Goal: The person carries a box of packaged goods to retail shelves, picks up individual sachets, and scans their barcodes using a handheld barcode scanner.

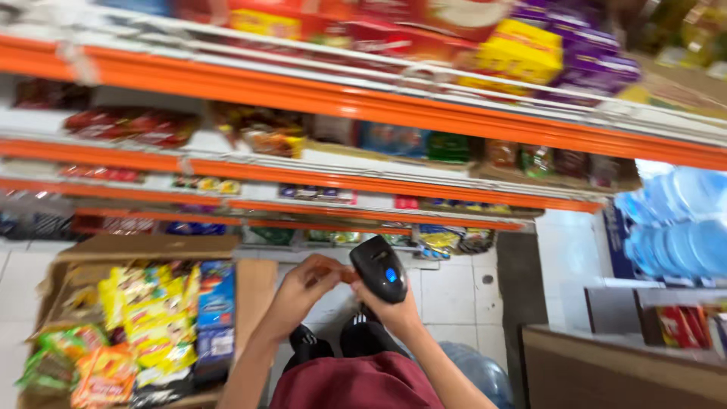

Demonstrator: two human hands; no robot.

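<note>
Your right hand point(394, 309) has its grip closed around the black handheld scanner point(379, 267), head tilted up and toward you, its blue light showing. Your left hand point(301, 291) pinches a small orange item point(344, 276) right against the scanner's side; the blur hides what it is. Hold both still and keep that item squarely in front of the scanner's window, close but not covering it. The open cardboard box point(151, 248) of snack packets point(155, 318) sits on the floor at your left, below the orange shelves point(363, 106).

Black scanner point(378, 269) (blue-lit button), orange shelves point(363, 106), yellow packets point(155, 310).
</note>
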